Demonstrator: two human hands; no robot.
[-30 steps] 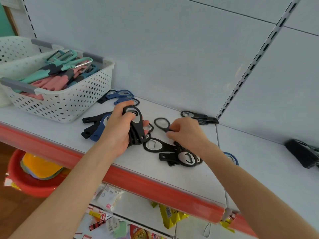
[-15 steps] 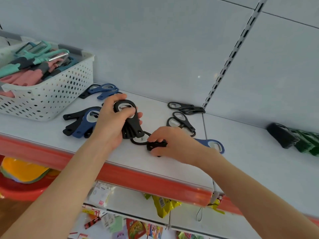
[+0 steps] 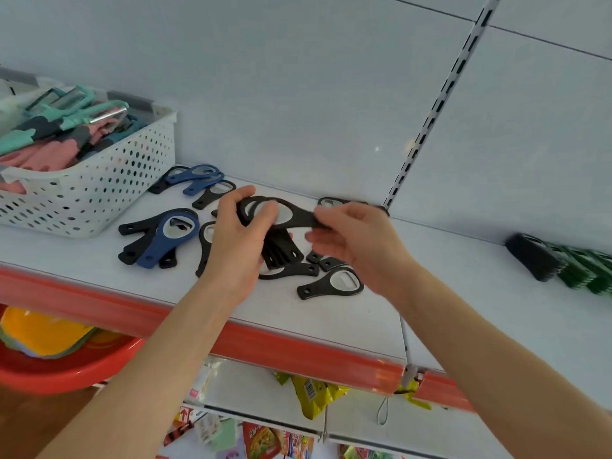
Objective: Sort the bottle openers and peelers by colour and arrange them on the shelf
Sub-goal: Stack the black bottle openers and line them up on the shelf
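We count two hands: left hand (image 3: 236, 250), right hand (image 3: 361, 243) | one white basket (image 3: 99, 193) | three blue openers (image 3: 175, 231) in view | black openers (image 3: 331, 283) too overlapped to count

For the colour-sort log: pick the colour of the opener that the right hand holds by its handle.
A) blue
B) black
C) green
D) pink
B: the right hand pinches the handle of a black opener, whose head lies against the black stack gripped in the left hand.
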